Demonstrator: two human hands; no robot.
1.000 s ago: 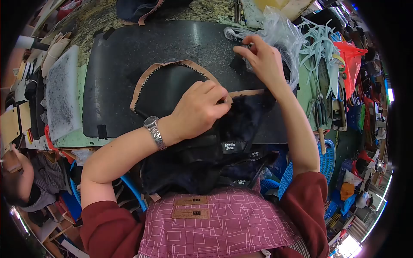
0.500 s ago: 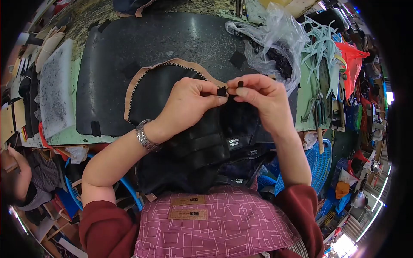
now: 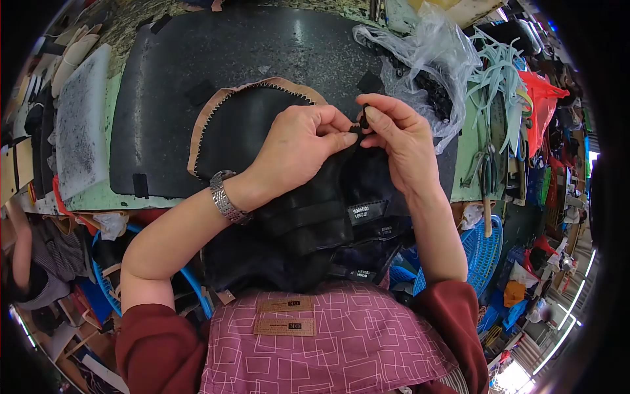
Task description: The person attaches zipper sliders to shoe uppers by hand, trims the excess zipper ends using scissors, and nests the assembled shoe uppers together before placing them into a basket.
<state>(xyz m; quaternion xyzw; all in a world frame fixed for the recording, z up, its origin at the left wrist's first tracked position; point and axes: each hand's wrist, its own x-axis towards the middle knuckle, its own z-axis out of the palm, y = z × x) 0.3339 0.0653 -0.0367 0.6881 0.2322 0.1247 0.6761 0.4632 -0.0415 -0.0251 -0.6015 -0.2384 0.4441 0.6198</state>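
My left hand (image 3: 295, 144) is closed in a pinch on a small black tab (image 3: 355, 130) with a jagged edge. Close beside it, my right hand (image 3: 403, 141) pinches another small black piece (image 3: 365, 117) between thumb and fingertips; its exact kind does not show. Below both hands lies a black leather piece (image 3: 239, 125), bordered by a tan strip (image 3: 203, 128) with zigzag stitching. Dark, soft-looking pieces with printed white labels (image 3: 367, 211) spread from under my hands towards my lap. My left forearm covers part of the leather.
A black mat (image 3: 164, 85) covers much of the green table (image 3: 85, 200). A clear plastic bag (image 3: 440, 52), pale green strips (image 3: 495, 72) and pliers (image 3: 487, 171) lie to the right. Blue baskets (image 3: 482, 256) stand below the table. Another person's arm (image 3: 21, 246) shows at far left.
Both hands have shifted slightly right in view. The right fingers have turned and curled more around the small black piece, which now stands nearer the left fingertips.
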